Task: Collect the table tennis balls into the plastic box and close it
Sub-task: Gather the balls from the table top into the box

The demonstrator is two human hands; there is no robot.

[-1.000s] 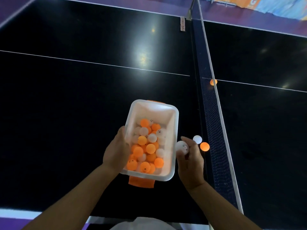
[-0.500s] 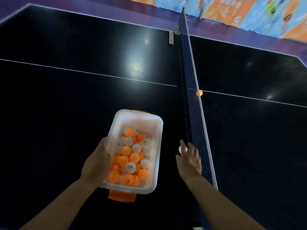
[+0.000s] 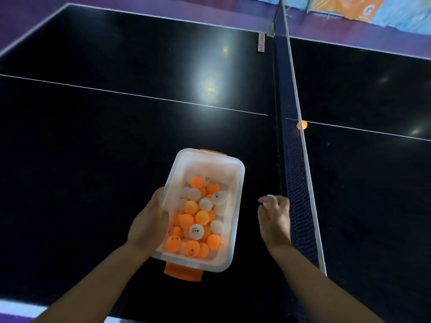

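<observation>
A white G stands on the orange banner (image 3: 345, 8); marks on the balls (image 3: 197, 230) are illegible.

A dark net (image 3: 296, 173) divides the black table (image 3: 112, 145), banners (image 3: 349, 9) beyond.

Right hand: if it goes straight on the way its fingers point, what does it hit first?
Nothing nearby, it seems. The right hand points away from the person alongside the net, over bare table; the plastic box lies left of that line. Hand is blurred, depth unclear.

1 box (image 3: 236, 215), 1 net (image 3: 296, 183), left hand (image 3: 149, 224) + right hand (image 3: 275, 221), 1 loose ball (image 3: 304, 124) by net, 1 held ball (image 3: 268, 214) peeking, boxed balls (image 3: 201, 216) uncountable heap.
</observation>
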